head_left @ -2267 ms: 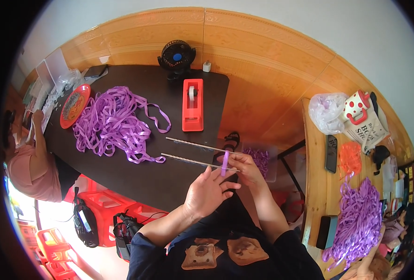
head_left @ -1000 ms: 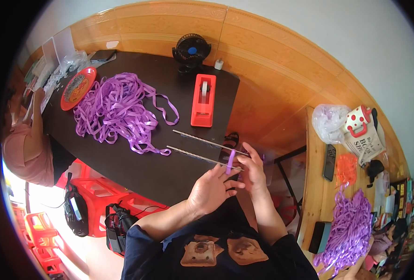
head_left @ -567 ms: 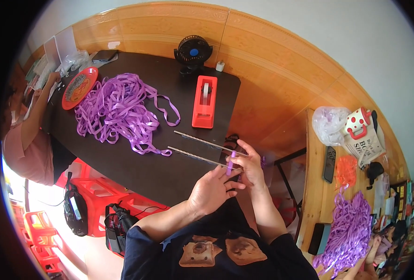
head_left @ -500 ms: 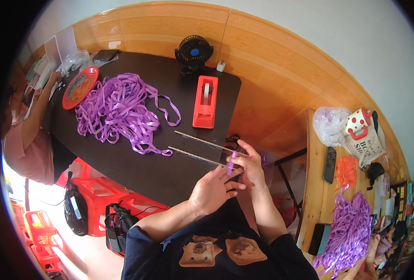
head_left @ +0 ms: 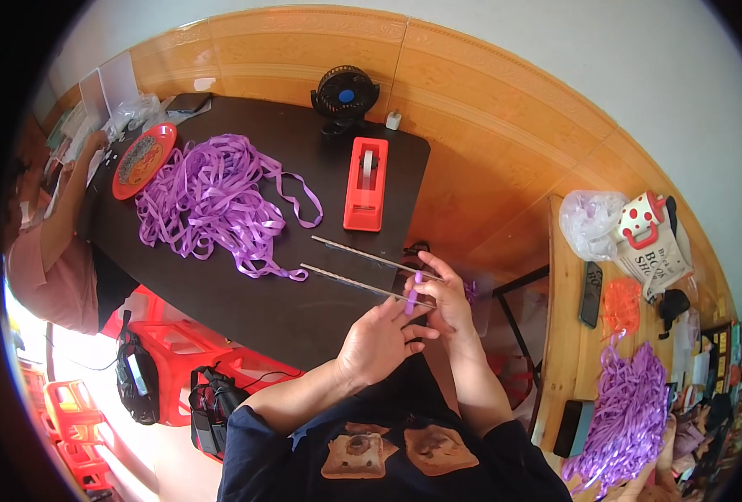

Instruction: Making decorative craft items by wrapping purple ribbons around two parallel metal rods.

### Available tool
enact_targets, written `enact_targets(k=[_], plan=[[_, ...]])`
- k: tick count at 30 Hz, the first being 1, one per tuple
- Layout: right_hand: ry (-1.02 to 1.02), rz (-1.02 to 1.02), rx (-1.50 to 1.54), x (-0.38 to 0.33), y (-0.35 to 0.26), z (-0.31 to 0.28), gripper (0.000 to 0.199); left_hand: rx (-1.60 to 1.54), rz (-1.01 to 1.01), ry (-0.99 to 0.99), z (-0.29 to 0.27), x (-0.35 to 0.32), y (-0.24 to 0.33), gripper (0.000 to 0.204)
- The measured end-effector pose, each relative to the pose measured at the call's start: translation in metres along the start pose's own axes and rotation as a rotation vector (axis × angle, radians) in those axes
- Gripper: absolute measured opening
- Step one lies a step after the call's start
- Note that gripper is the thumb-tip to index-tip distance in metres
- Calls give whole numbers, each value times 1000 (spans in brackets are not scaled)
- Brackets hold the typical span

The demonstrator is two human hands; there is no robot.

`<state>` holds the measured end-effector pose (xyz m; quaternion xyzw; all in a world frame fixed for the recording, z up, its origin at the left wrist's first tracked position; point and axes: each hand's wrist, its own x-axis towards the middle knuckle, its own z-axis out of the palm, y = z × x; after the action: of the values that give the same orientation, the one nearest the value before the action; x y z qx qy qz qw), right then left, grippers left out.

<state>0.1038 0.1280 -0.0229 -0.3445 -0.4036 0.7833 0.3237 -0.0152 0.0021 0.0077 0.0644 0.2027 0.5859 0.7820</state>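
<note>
Two thin twisted metal rods reach side by side from over the dark table toward my hands. A short band of purple ribbon crosses them near their close ends. My right hand grips this ribbon between thumb and fingers, its index finger lifted over the farther rod. My left hand lies under the nearer rod, palm turned up and fingers apart, with fingertips beside the ribbon's lower end. Behind my right hand, a little more purple ribbon shows. How the rods are fixed cannot be made out.
On the dark table are a loose purple ribbon heap, a red tape dispenser, a black fan and a red plate. A person sits left. A wooden table at right bears more ribbon.
My hands and the rods stay almost where they were. The right thumb shifts slightly down and left at the ribbon. The whole view has tilted a little.
</note>
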Motion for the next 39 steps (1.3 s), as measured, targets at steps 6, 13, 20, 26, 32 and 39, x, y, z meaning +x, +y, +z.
enact_targets(k=[6, 13, 20, 26, 32, 39], plan=[[-127, 146, 366, 3, 13, -3, 49, -1, 9, -9, 1, 0, 0, 66], [-444, 84, 732, 13, 31, -8, 65, -10, 11, -2, 0, 1, -2, 66], [-381, 32, 606, 12, 37, -15, 65, -24, 1, -8, 2, 1, -1, 67], [-287, 0, 505, 4, 37, -15, 61, -9, 3, 23, 6, 1, 0, 68], [-138, -43, 229, -3, 17, -5, 62, -13, -1, 18, 5, 1, -1, 68], [-81, -43, 140, -4, 15, -5, 54, -29, 7, 31, 2, 1, -1, 67]])
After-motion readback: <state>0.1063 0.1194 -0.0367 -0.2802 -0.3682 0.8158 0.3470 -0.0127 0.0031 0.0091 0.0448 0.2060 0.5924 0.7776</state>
